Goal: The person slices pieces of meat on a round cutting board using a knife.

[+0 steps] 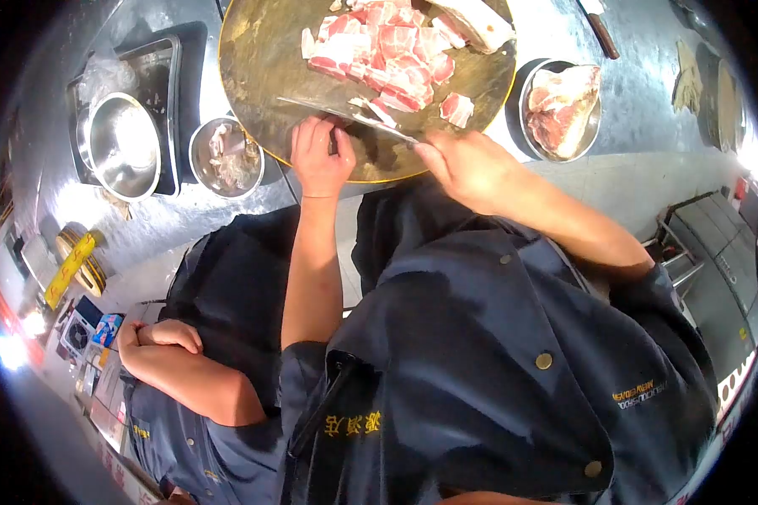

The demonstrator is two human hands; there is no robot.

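Note:
A knife (345, 114) lies low over the round wooden chopping board (261, 71), its handle in my closed right hand (472, 171). My left hand (322, 154) is at the board's near edge, just below the blade, with its fingers bent; what they hold, if anything, is hidden. Beyond the blade is a pile of cut raw meat (387, 50) in pink and white pieces. One loose piece (456, 109) rests to the right of the pile. A larger piece with pale skin or bone (478, 23) sits at the board's far right.
Right of the board, a metal bowl (596, 126) holds a large meat piece. On the left are a bowl of scraps (227, 158), an empty steel bowl (125, 147) and a dark tray (175, 101). A co-worker with crossed arms (185, 374) stands close at left.

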